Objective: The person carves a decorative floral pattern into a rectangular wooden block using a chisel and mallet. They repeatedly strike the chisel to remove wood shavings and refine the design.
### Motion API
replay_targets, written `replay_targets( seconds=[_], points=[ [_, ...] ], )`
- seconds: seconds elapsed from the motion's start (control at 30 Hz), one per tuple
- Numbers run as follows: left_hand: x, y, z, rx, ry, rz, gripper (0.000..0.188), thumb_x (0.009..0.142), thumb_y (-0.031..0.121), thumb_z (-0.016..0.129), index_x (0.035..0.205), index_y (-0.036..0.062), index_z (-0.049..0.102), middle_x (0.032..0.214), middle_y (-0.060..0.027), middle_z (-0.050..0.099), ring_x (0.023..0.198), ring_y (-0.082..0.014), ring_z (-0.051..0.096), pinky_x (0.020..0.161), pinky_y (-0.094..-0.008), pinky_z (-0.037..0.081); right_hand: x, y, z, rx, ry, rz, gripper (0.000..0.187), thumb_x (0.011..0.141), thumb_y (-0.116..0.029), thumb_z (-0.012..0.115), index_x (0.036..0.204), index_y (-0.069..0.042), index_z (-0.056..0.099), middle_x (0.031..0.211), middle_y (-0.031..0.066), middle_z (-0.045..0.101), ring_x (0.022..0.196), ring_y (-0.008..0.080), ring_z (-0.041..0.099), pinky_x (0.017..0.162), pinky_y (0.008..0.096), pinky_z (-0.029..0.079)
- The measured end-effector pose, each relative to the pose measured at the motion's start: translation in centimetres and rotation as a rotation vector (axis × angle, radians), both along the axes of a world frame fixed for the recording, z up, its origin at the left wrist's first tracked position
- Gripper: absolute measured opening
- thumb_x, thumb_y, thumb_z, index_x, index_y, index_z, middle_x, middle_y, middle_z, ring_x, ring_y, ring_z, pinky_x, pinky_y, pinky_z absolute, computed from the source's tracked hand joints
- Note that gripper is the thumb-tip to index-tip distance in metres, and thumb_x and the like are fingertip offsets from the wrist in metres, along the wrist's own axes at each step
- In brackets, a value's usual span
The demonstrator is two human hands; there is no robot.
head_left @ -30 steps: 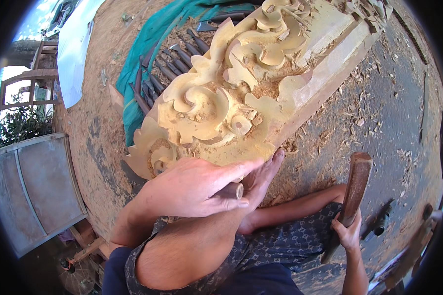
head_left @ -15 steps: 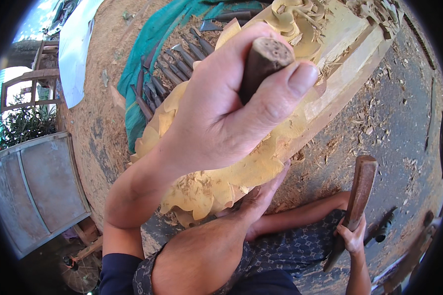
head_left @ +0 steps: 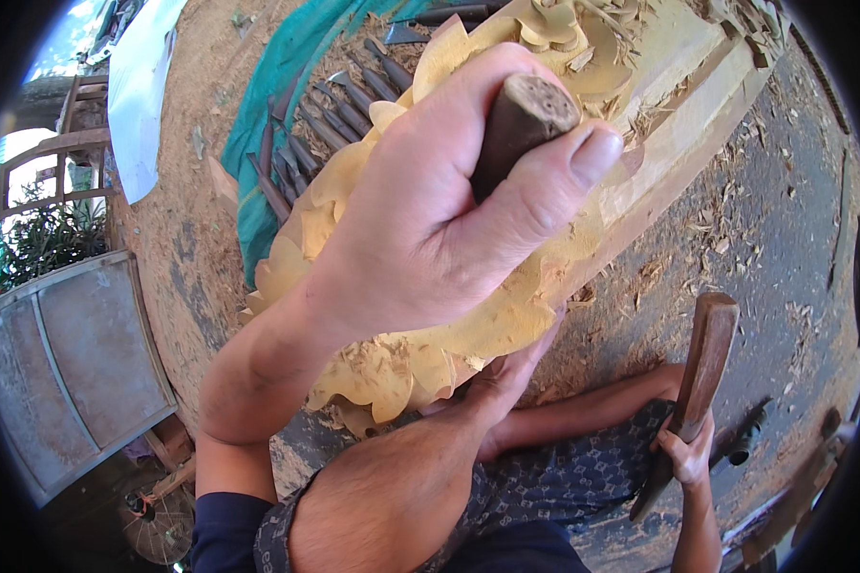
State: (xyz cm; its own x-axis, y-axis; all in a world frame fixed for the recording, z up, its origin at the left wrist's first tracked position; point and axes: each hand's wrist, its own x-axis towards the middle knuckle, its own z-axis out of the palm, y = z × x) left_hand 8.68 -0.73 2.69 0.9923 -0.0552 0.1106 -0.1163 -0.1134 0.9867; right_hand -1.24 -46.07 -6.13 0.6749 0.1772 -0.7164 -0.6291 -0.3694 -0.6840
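My left hand (head_left: 420, 220) is closed around the dark wooden handle of a carving chisel (head_left: 533, 107), whose butt end points up at me. Its blade is hidden below my fist. Under the hand lies a pale yellow wood carving (head_left: 420, 372) with scalloped, leaf-like edges and curled petals. Off to the right, my right hand (head_left: 688, 451) grips the lower part of a brown wooden mallet (head_left: 707, 349), a long squared club held upright. It is well apart from the chisel.
Several dark-handled chisels (head_left: 339, 119) lie on a green cloth (head_left: 256, 162) beyond the carving. My bent leg (head_left: 392, 477) is beside its near edge. Wood shavings litter the floor (head_left: 736, 239). A grey metal panel (head_left: 76, 363) stands at the left.
The mallet in my right hand has risen very slightly. My left hand keeps its hold on the chisel, and the view has shifted a little.
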Motion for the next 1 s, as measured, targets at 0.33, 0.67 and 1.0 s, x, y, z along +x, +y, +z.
replay_targets(
  seconds=[0.33, 0.67, 1.0],
  points=[
    [-0.6, -2.1, 1.9, -0.123, 0.057, 0.125, 0.02, 0.111, 0.024, 0.055, 0.106, 0.005, 0.055, 0.068, 0.0067, 0.043, 0.053, -0.0008, 0.034, 0.047, -0.0207, 0.029, 5.1, 3.4, 2.9, -0.293, -0.303, 0.266, 0.062, 0.079, -0.011, 0.08, 0.13, 0.004, 0.05, 0.104, 0.0098, 0.066, 0.1, 0.0194, 0.067, 0.088, 0.0321, 0.055],
    [-1.1, -0.4, -1.1, 0.153, -0.185, 0.064, 0.015, 0.107, 0.018, 0.063, 0.103, 0.0055, 0.057, 0.065, 0.0079, 0.047, 0.051, -0.0007, 0.038, 0.046, -0.0221, 0.03, 16.5, 15.7, 12.1, -0.185, -1.22, 0.504, 0.058, 0.085, 0.005, 0.07, 0.14, -0.003, 0.055, 0.115, 0.0114, 0.071, 0.1, 0.0183, 0.07, 0.09, 0.0308, 0.056],
    [-1.9, 0.5, -0.6, -0.165, 0.012, 0.052, 0.009, 0.099, 0.011, 0.072, 0.102, 0.0032, 0.069, 0.079, 0.0026, 0.064, 0.065, -0.0021, 0.054, 0.056, -0.022, 0.04, 16.7, 15.7, 13.1, -0.293, -1.211, 0.613, 0.087, 0.07, 0.013, 0.06, 0.153, -0.008, 0.046, 0.128, 0.0172, 0.067, 0.119, 0.0265, 0.067, 0.101, 0.0385, 0.054]
  ],
)
